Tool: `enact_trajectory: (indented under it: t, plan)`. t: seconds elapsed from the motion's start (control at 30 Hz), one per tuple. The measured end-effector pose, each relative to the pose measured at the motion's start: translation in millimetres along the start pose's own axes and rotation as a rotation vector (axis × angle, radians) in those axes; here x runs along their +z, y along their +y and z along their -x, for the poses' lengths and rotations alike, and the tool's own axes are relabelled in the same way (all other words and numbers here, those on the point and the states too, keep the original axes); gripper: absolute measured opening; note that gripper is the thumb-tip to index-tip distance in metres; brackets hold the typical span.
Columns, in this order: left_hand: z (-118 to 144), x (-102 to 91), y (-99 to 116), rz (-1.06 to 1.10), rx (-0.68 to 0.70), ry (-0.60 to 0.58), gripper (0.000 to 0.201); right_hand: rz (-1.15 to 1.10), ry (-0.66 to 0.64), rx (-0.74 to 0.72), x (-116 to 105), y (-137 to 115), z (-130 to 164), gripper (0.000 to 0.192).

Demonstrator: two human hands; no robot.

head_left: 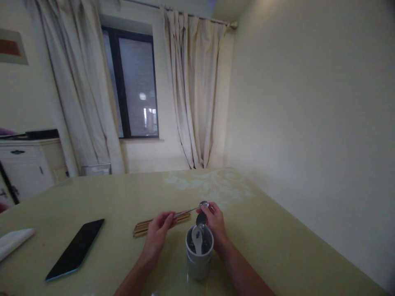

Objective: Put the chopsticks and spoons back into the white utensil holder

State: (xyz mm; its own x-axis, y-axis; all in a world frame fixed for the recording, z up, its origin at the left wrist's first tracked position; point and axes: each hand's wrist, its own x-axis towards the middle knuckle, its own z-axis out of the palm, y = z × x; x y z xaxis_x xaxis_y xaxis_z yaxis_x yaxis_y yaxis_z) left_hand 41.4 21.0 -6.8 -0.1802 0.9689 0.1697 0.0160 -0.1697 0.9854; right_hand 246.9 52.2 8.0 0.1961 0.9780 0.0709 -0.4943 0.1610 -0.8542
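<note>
The pale green table [92, 197] fills my view, its near edge cut off below. On it to my left lies a dark phone [75, 249], and further left a white folded thing [14, 241] runs out of frame. A bundle of chopsticks [148, 225] lies behind my left hand [159, 232], partly hidden by it. Just before me stands a grey cup [199, 257] with a white spoon [197, 240] upright inside; what else is in the cup is too dim to tell. My left hand pinches the handle of a metal spoon [193, 209]. My right hand [216, 222] closes its fingertips at the bowl end and seems to hold a second dark spoon bowl over the cup.
</note>
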Motion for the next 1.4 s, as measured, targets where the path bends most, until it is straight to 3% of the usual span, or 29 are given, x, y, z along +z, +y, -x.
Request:
enact_trajectory:
  t: [0.2,0.27,0.37,0.43,0.53,0.73,0.83,0.97,1.07,1.17,1.23,1.4]
  plan:
    - [1,-19.5,7,-0.72,0.362,-0.156,0.029,0.089,-0.062,0.105,0,19,-5,0.039]
    - [-3,-28.9,10,-0.957,0.404,-0.148,0.036,0.118,-0.082,0.123,-1,22,-6,0.038]
    - [-14,-48.3,12,-1.16,0.349,-0.026,0.044,0.14,-0.078,0.096,-2,21,-6,0.037]
    - [-22,-61.6,12,-1.211,0.272,0.052,0.044,0.151,-0.067,0.07,-4,17,-4,0.035]
    - [-30,-74.7,8,-1.258,0.173,0.059,0.046,0.174,-0.057,0.056,-5,11,1,0.034]
    - [-35,-78.7,-3,-1.332,0.202,-0.013,0.05,0.167,-0.068,0.053,-3,-2,7,0.043]
    - [-35,-78.9,-4,-1.3,0.18,-0.042,0.053,0.123,-0.186,0.036,-4,-19,10,0.049]
    - [-33,-77.7,-3,-1.244,0.14,-0.058,0.056,0.244,-0.504,-0.088,-8,-53,16,0.061]
    - [-33,-76.7,-3,-1.192,0.169,-0.08,0.056,0.364,-0.629,-0.204,-10,-72,21,0.043]
    - [-35,-77.3,-7,-1.125,0.19,-0.099,0.05,0.395,-0.573,-0.249,-8,-78,23,0.023]
    - [-35,-78.4,-9,-1.09,0.196,-0.09,0.046,0.315,-0.491,-0.263,-7,-79,22,0.023]
    - [-36,-80.9,-14,-1.056,0.213,-0.085,0.041,0.018,-0.109,-0.306,-12,-78,9,0.034]
